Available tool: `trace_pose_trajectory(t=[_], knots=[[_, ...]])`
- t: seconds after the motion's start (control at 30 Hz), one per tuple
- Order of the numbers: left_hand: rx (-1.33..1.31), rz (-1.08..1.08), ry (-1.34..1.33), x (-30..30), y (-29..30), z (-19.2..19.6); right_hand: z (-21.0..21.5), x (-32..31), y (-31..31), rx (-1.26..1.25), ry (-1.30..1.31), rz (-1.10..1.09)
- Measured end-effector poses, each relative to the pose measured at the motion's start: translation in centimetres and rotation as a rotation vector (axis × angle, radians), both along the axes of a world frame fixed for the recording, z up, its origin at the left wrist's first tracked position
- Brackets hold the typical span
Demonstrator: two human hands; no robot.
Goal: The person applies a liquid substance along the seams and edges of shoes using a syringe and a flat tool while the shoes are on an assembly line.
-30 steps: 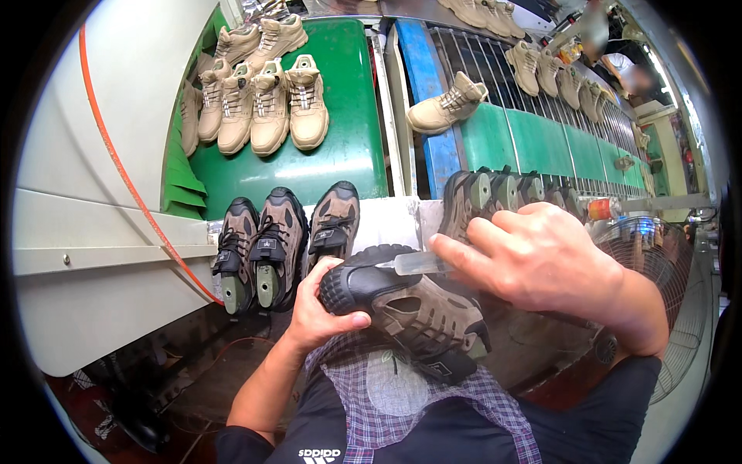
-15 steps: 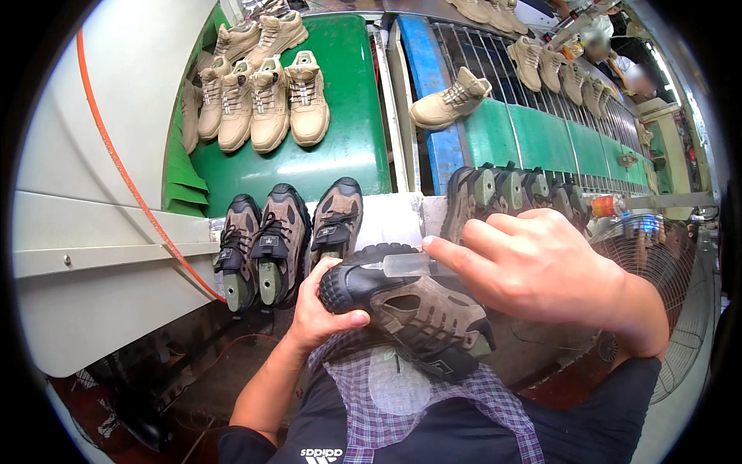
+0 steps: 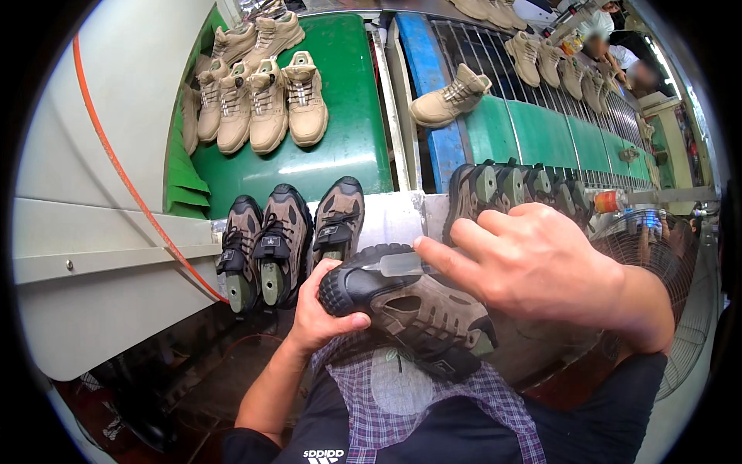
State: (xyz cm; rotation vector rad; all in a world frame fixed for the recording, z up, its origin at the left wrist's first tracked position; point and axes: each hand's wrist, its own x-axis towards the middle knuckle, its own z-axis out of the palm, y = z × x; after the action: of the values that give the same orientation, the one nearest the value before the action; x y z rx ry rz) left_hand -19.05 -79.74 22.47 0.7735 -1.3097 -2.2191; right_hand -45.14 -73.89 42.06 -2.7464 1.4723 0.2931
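Observation:
A brown and black sports shoe (image 3: pixel 433 309) lies tilted on its side in front of my chest, its black toe cap to the left. My left hand (image 3: pixel 318 309) is wrapped round that toe end, thumb on the near side. Above the shoe, my right hand (image 3: pixel 525 259) grips a translucent syringe-like applicator (image 3: pixel 400 265), index finger stretched along it. Its thin tip points left, at the edge where the black toe meets the sole. Most of the applicator's rear end is hidden by my fingers.
Several brown shoes on green lasts stand ahead, at left (image 3: pixel 270 240) and at right (image 3: pixel 485 185). Beige boots (image 3: pixel 267 108) stand on a green surface (image 3: pixel 340 85); another beige boot (image 3: pixel 444 100) rests by a wire rack (image 3: pixel 556 120). A fan (image 3: pixel 680 309) is at right. People are in the far right.
The applicator and my right hand have shifted very slightly left along the toe edge. My left hand keeps its hold on the shoe.

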Motion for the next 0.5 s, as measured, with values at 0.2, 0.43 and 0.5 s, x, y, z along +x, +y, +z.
trace_pose_trajectory(t=[0.2,0.43,0.5], knots=[[0.005,0.011,0.018,0.08,0.15,-0.55,0.14,-0.42,0.37,0.001,0.03,-0.001],[0.093,0.03,0.03,-0.05,0.27,-0.57,0.64,-0.66,0.55,-0.066,-0.009,-0.05],[0.103,0.03,0.027,-0.09,0.35,-0.76,0.46,-0.58,0.26,-0.08,-0.046,-0.045]])
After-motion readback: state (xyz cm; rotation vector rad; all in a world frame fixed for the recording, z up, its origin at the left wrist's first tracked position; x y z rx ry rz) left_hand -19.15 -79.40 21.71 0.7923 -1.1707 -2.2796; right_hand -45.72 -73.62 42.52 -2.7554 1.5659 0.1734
